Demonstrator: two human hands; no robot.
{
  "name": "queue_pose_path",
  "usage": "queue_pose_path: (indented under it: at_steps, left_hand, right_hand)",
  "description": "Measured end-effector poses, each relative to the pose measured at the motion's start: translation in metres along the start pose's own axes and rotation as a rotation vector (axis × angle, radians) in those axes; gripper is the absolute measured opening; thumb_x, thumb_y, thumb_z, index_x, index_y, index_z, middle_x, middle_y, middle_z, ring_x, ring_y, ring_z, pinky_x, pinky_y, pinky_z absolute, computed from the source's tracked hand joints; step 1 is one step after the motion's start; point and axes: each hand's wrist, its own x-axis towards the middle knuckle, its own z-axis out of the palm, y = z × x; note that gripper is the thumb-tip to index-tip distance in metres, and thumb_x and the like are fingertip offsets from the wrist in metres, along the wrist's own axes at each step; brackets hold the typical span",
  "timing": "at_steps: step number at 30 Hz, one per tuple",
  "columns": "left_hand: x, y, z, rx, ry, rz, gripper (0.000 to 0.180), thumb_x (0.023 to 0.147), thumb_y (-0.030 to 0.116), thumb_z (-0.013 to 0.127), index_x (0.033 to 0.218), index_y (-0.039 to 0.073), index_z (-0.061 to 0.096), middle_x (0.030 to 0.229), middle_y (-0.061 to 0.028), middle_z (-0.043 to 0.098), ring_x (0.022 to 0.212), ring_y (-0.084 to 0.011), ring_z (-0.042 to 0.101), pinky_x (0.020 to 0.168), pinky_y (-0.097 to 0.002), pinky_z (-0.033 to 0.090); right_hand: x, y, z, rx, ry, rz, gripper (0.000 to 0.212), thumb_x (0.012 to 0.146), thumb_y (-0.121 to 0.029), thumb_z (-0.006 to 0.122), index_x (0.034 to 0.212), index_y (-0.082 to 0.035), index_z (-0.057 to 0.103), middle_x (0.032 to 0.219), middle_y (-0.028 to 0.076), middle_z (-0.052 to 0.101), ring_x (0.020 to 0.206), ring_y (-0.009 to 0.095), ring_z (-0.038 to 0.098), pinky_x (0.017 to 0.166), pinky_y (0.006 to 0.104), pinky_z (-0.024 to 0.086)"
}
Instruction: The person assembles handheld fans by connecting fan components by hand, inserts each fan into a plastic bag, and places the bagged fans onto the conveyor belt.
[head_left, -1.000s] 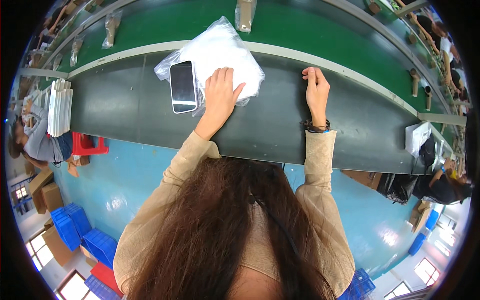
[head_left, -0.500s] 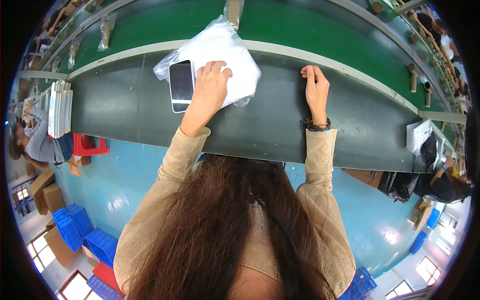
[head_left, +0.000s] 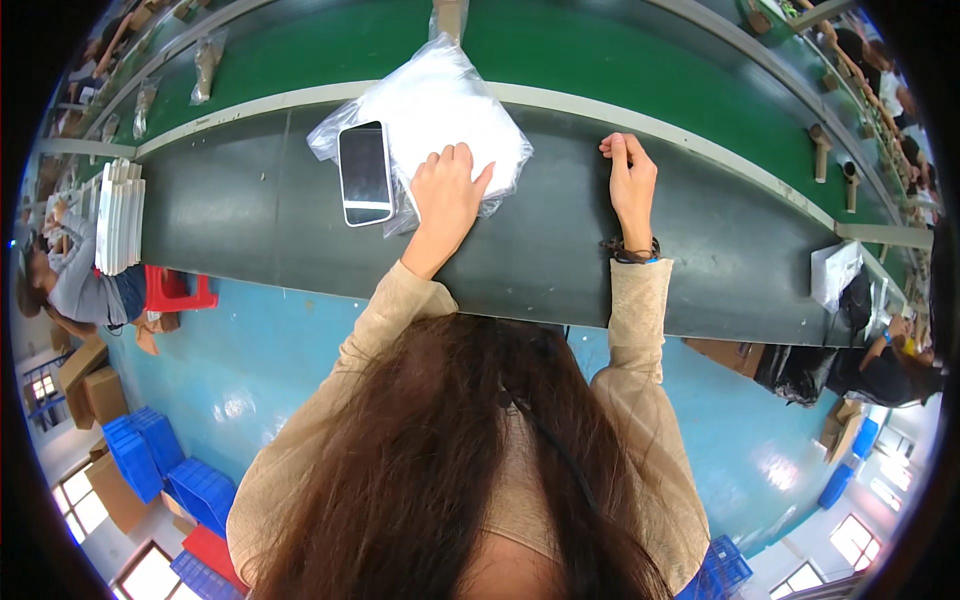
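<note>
A flat stack of white sheets or bags (head_left: 455,105) in clear plastic lies on the dark worktop (head_left: 560,245), its far corner reaching over the pale rail. My left hand (head_left: 446,198) rests on its near edge, palm down, thumb spread away from the fingers; no grip shows. A phone with a white edge and dark screen (head_left: 365,172) lies beside that hand, overlapping the plastic. Further right, my right hand (head_left: 630,185) lies on its side on the worktop with loosely curled fingers and nothing visible in them. Dark bands circle the right wrist.
Beyond the rail (head_left: 700,132) runs a green conveyor belt (head_left: 600,60) carrying bagged brown pieces (head_left: 207,68). White panels (head_left: 120,218) stand at the worktop's left end, near a seated person and a red stool (head_left: 180,288). A white bag (head_left: 835,272) sits at the right end.
My left hand has slid right and toward me, off the phone's side. The plastic stack has shifted slightly right. Pieces on the belt have moved a little left. My right hand stays put.
</note>
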Motion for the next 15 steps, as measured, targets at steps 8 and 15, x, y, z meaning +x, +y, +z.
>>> queue_pose_path:
  at_steps: [8,15]
  left_hand:
    - [-0.004,0.009,-0.03,-0.083,0.006,-0.014,0.01,0.076,0.007,0.067,0.084,0.006,0.061,0.075,-0.0099,0.062,0.068,-0.0273,0.061,0.059,-0.0385,0.048]
    - [-0.031,0.011,-0.06,-0.306,0.022,0.02,0.025,0.078,0.0,0.062,0.103,0.004,0.06,0.078,-0.0094,0.062,0.069,-0.0231,0.061,0.063,-0.0334,0.049]
  right_hand:
    - [-0.001,0.003,-0.002,-0.045,-0.004,-0.015,0.03,0.098,-0.022,0.051,0.092,0.004,0.064,0.082,0.008,0.067,0.078,0.014,0.062,0.076,0.0276,0.049]
    - [-0.006,-0.013,0.0,0.029,-0.03,-0.094,0.02,0.094,-0.016,0.056,0.098,0.002,0.064,0.089,0.006,0.068,0.085,0.014,0.061,0.08,0.027,0.047]
